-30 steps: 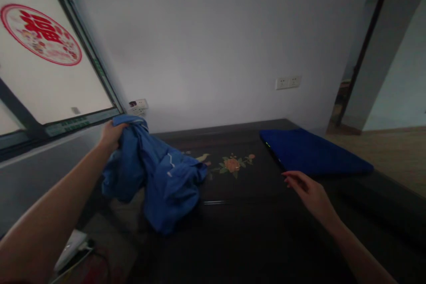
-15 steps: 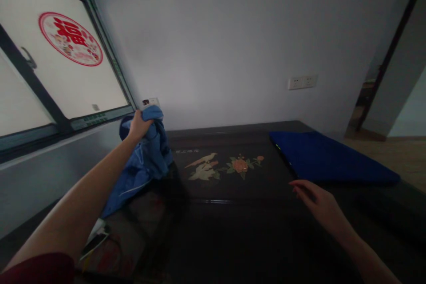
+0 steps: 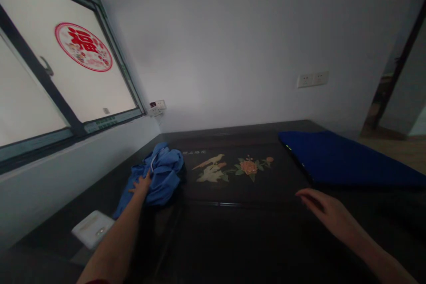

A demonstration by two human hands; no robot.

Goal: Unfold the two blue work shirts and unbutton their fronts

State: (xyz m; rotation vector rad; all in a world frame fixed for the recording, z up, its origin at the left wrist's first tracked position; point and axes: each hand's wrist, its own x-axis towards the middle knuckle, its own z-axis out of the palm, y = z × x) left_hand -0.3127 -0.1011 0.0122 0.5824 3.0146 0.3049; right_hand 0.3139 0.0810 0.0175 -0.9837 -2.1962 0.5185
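Note:
On the left of the table, a crumpled blue garment (image 3: 164, 173) with white piping lies in a heap; its kind is hard to make out. My left hand (image 3: 141, 185) rests on its near side with the fingers spread, pressing against the cloth rather than gripping it. My right hand (image 3: 321, 206) hovers over the dark table (image 3: 226, 235), loosely curved, with a gap between thumb and fingers and nothing in it. Just beyond that hand is a flat, dark blue folded cloth or pad (image 3: 346, 159).
A white box-like object (image 3: 93, 229) sits beside my left forearm. Birds and flowers decorate the tabletop (image 3: 248, 167). Behind it rises a pale wall with sockets (image 3: 313, 79); a window with a red round sticker (image 3: 84, 47) is at the left.
The blue garment has come down from my raised left hand and now lies in a heap. My left hand has let go and spread its fingers on it. My right hand stays nearly still.

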